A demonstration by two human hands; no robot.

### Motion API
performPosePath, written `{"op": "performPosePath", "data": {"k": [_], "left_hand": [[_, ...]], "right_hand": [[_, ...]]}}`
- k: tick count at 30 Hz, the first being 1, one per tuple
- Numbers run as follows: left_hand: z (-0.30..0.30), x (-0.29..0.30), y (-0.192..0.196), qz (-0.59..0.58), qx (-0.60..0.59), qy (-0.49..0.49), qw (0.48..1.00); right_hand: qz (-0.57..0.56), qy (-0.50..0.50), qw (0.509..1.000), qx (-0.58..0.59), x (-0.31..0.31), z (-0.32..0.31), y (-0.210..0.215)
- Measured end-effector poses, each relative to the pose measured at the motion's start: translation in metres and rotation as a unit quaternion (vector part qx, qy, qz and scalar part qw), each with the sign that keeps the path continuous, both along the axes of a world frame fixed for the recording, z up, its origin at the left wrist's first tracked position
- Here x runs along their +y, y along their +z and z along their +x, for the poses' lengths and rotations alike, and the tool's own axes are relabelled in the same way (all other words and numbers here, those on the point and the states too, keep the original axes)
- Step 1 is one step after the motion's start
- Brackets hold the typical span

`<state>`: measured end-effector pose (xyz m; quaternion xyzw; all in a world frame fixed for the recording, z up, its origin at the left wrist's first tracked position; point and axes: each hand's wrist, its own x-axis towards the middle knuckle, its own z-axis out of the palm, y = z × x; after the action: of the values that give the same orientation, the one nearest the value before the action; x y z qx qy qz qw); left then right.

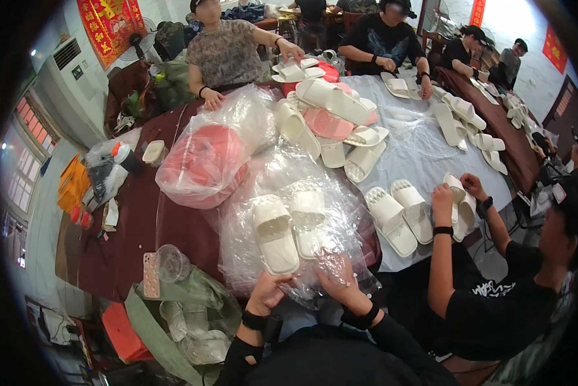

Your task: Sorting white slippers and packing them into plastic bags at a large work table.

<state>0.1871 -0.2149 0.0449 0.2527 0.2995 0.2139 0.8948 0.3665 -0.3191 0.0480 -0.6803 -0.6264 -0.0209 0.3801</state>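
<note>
Directly in front of me lies a pair of white slide slippers on a heap of clear plastic bags (237,248). The left slipper (276,235) rests on top of the film, and my left hand (267,293) is closed at its heel. Its mate, the right slipper (309,212), is partly covered by clear film. My right hand (342,280) grips crumpled film beside that slipper's heel; some of its fingers are hidden by glare and plastic.
A bagged red bundle (202,161) sits beyond the slippers. Loose white and pink slippers (327,122) pile up mid-table. At right, a co-worker's hands (442,202) handle a white slipper. A green sack (154,321), phone (151,275) and clear tub (172,262) are at lower left.
</note>
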Motion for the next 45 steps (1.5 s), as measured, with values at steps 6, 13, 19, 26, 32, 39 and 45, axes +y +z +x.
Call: {"op": "performPosePath", "data": {"k": [6, 13, 19, 26, 32, 39, 45], "left_hand": [[-0.004, 0.006, -0.027, -0.008, -0.038, 0.014, 0.999], [0.019, -0.020, 0.028, -0.229, -0.227, 0.100, 0.941], [0.014, -0.015, 0.017, -0.178, -0.240, 0.017, 0.954], [-0.007, 0.006, -0.039, -0.020, -0.071, -0.063, 0.995], [0.014, 0.006, -0.019, -0.188, -0.036, 0.019, 0.981], [-0.009, 0.024, -0.047, -0.250, -0.065, 0.039, 0.965], [0.010, 0.009, -0.020, -0.144, 0.054, 0.042, 0.987]], "right_hand": [[-0.083, 0.000, 0.996, -0.044, -0.028, -0.009, 0.023], [-0.023, 0.013, 0.999, 0.045, -0.043, 0.000, 0.057], [-0.032, -0.019, 0.999, 0.024, -0.042, -0.008, 0.053], [0.079, 0.020, 0.992, 0.092, -0.048, -0.004, 0.073], [0.120, -0.095, 0.980, 0.130, -0.067, 0.036, 0.077], [0.102, -0.159, 0.974, 0.125, -0.078, 0.049, 0.074], [0.111, -0.167, 0.971, 0.127, -0.084, 0.056, 0.061]]}}
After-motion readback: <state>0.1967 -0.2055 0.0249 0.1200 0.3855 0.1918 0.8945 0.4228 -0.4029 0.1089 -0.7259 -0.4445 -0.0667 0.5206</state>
